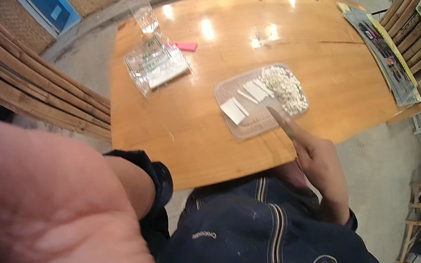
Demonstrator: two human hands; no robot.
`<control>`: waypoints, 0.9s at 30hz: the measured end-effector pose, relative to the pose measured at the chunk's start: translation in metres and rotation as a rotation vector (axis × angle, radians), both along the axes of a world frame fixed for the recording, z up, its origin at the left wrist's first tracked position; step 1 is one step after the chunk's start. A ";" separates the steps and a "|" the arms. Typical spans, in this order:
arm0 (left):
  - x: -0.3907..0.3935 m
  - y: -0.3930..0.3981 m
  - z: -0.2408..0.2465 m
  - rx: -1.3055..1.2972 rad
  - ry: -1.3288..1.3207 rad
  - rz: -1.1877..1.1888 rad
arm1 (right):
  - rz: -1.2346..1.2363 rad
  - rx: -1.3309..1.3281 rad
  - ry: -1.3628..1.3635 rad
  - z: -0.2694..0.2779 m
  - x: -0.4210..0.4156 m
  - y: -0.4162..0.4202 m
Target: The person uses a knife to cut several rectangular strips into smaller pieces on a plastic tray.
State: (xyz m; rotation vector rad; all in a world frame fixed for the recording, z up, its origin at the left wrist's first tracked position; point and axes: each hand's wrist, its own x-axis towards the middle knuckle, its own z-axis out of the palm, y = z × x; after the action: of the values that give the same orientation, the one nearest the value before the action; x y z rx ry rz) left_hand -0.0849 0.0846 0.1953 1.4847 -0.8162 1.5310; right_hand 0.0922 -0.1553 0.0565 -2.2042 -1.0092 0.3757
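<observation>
My right hand [319, 159] grips a knife [280, 121], its blade pointing over the near edge of a clear plastic tray [236, 134]. In the tray, small white pieces [286, 87] are heaped on the right side, with several flat white blocks [256, 91] beside them and another flat white block [234, 111] on the left. My left hand [57, 215] is raised very close to the camera, with the palm side filling the lower left; its fingers are not visible, and no held object can be seen.
On the wooden table [194, 134] are a plastic packet [159, 64] with white contents, a pink object [186, 46] and a clear bottle [142, 13] at the back left. A printed sheet or packet [383, 52] lies along the right edge. Bamboo poles flank the table.
</observation>
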 end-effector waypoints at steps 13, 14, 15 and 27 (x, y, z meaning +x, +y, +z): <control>-0.006 0.065 0.121 0.231 -0.254 0.153 | 0.122 0.057 -0.037 -0.017 0.008 0.007; -0.009 0.068 0.133 0.255 -0.287 0.154 | 0.099 0.037 0.019 -0.024 0.008 0.002; -0.005 0.075 0.140 0.264 -0.345 0.109 | 0.023 0.009 0.043 -0.026 0.004 -0.009; 0.029 0.064 0.103 0.297 -0.189 0.207 | 0.164 -0.179 -0.084 -0.028 0.011 -0.009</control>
State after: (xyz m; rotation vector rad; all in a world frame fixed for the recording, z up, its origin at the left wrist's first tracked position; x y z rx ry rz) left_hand -0.0560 0.1485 0.2984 1.6989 -1.0645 1.7838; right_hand 0.1029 -0.1642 0.0283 -2.3189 -1.2490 0.4665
